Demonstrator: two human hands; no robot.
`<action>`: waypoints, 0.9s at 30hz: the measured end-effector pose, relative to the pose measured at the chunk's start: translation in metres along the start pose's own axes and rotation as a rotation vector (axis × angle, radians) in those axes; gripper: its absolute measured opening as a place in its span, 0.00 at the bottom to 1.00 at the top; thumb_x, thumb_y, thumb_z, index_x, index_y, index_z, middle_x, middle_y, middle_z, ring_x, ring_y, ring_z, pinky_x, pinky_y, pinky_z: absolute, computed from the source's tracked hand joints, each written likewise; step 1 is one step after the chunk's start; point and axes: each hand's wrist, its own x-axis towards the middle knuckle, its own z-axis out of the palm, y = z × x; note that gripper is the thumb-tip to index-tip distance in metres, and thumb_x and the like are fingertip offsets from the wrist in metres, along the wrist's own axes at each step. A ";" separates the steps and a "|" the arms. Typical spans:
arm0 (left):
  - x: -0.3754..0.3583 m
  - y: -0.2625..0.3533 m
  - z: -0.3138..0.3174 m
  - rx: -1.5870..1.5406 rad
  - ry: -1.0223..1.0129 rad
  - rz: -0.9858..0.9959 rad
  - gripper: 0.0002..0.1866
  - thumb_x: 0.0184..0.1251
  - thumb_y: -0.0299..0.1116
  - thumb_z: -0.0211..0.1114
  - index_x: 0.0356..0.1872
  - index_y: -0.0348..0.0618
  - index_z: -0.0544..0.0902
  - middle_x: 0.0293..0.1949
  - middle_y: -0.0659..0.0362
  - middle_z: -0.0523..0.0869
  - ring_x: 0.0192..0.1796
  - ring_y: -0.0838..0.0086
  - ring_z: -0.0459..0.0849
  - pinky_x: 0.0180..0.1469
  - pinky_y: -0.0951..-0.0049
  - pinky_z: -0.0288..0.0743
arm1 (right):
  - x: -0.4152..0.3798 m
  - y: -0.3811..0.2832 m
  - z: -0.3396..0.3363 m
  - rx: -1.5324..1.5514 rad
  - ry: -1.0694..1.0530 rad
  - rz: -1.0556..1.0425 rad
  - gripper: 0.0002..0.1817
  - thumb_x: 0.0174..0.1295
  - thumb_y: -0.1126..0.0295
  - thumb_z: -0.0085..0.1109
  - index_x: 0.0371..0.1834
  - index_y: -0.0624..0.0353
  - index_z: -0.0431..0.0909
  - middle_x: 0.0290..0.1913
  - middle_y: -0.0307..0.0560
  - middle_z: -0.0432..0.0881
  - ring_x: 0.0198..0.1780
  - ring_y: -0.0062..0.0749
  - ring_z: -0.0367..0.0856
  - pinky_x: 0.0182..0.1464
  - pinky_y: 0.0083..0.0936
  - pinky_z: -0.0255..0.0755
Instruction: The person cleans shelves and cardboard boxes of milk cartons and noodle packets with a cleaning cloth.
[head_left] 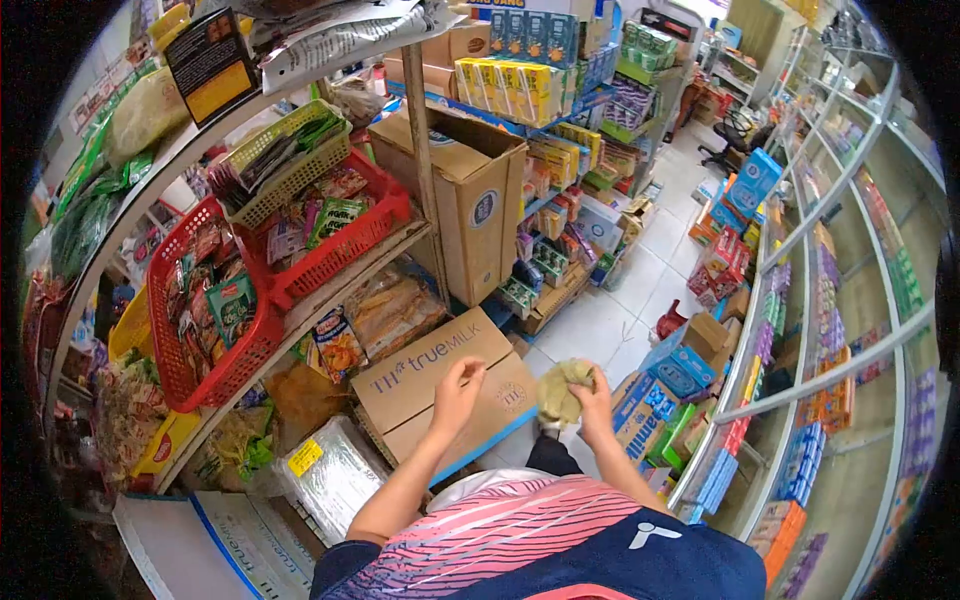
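My right hand (592, 395) is closed on a crumpled olive-green cloth (562, 392), which hangs over the floor just right of a cardboard box. My left hand (458, 392) is raised above that brown box (425, 375), printed "TH true MILK", with its fingers curled toward the thumb. Whether anything small is between those fingers is too small to tell. The box lies flat, with a blue edge along its near side.
Red baskets (335, 240) of sachets stand on a shelf at left. A tall open carton (480, 205) is beyond the box. Stocked metal shelves (800, 330) run along the right, with an open blue box (685, 360) on the tiled floor (640, 275).
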 end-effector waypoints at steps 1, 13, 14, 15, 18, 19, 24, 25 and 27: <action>0.016 0.018 0.001 0.088 0.016 0.146 0.07 0.58 0.28 0.57 0.36 0.38 0.77 0.32 0.57 0.80 0.37 0.73 0.78 0.41 0.76 0.70 | 0.022 -0.004 -0.005 0.002 -0.021 0.008 0.20 0.48 0.83 0.50 0.49 0.63 0.67 0.44 0.42 0.72 0.46 0.27 0.72 0.52 0.21 0.63; 0.295 0.138 0.070 0.722 0.260 0.846 0.16 0.54 0.29 0.58 0.46 0.38 0.72 0.44 0.50 0.75 0.51 0.55 0.70 0.54 0.62 0.62 | 0.272 -0.173 0.064 -0.316 -0.404 -0.896 0.26 0.36 0.86 0.42 0.42 0.59 0.76 0.42 0.48 0.70 0.47 0.37 0.70 0.52 0.25 0.62; 0.311 0.134 0.073 0.857 0.310 0.876 0.19 0.54 0.32 0.58 0.47 0.38 0.71 0.44 0.51 0.75 0.50 0.57 0.71 0.54 0.61 0.62 | 0.287 -0.182 0.077 -0.319 -0.427 -0.996 0.25 0.36 0.86 0.44 0.42 0.58 0.76 0.42 0.48 0.70 0.47 0.37 0.70 0.51 0.24 0.63; 0.319 0.126 0.074 0.992 0.359 0.892 0.22 0.53 0.34 0.59 0.49 0.38 0.70 0.44 0.51 0.74 0.49 0.58 0.72 0.54 0.61 0.63 | 0.299 -0.190 0.092 -0.286 -0.440 -1.039 0.24 0.37 0.86 0.46 0.42 0.58 0.76 0.42 0.48 0.70 0.47 0.37 0.70 0.50 0.25 0.64; 0.309 0.102 0.079 1.178 0.242 0.401 0.26 0.53 0.37 0.59 0.52 0.37 0.67 0.45 0.52 0.75 0.47 0.60 0.73 0.54 0.61 0.62 | 0.335 -0.205 0.138 -0.302 -0.542 -1.238 0.24 0.37 0.86 0.51 0.42 0.57 0.76 0.41 0.48 0.70 0.45 0.39 0.71 0.48 0.28 0.66; 0.307 0.093 0.079 1.290 0.379 0.655 0.22 0.54 0.39 0.58 0.48 0.37 0.70 0.42 0.52 0.77 0.44 0.62 0.74 0.51 0.63 0.65 | 0.351 -0.199 0.154 -0.395 -0.564 -1.312 0.21 0.38 0.84 0.52 0.40 0.55 0.77 0.39 0.49 0.71 0.42 0.42 0.71 0.45 0.32 0.68; 0.312 0.074 0.078 1.260 0.437 0.708 0.15 0.53 0.35 0.59 0.40 0.38 0.75 0.39 0.54 0.79 0.39 0.63 0.76 0.43 0.66 0.67 | 0.391 -0.146 0.184 -0.899 -0.747 -1.292 0.14 0.44 0.80 0.50 0.36 0.57 0.75 0.37 0.51 0.70 0.43 0.46 0.71 0.42 0.36 0.68; 0.314 0.073 0.077 1.264 0.426 0.687 0.14 0.54 0.35 0.59 0.39 0.38 0.76 0.39 0.55 0.80 0.39 0.65 0.77 0.43 0.66 0.68 | 0.395 -0.140 0.189 -0.893 -0.735 -1.291 0.14 0.45 0.80 0.49 0.37 0.58 0.74 0.37 0.52 0.70 0.43 0.46 0.71 0.42 0.37 0.68; 0.316 0.072 0.078 1.272 0.466 0.712 0.14 0.54 0.35 0.59 0.40 0.39 0.76 0.40 0.55 0.80 0.40 0.65 0.77 0.43 0.67 0.68 | 0.403 -0.135 0.200 -0.872 -0.718 -1.291 0.13 0.46 0.80 0.49 0.37 0.59 0.74 0.37 0.54 0.70 0.42 0.48 0.72 0.42 0.38 0.68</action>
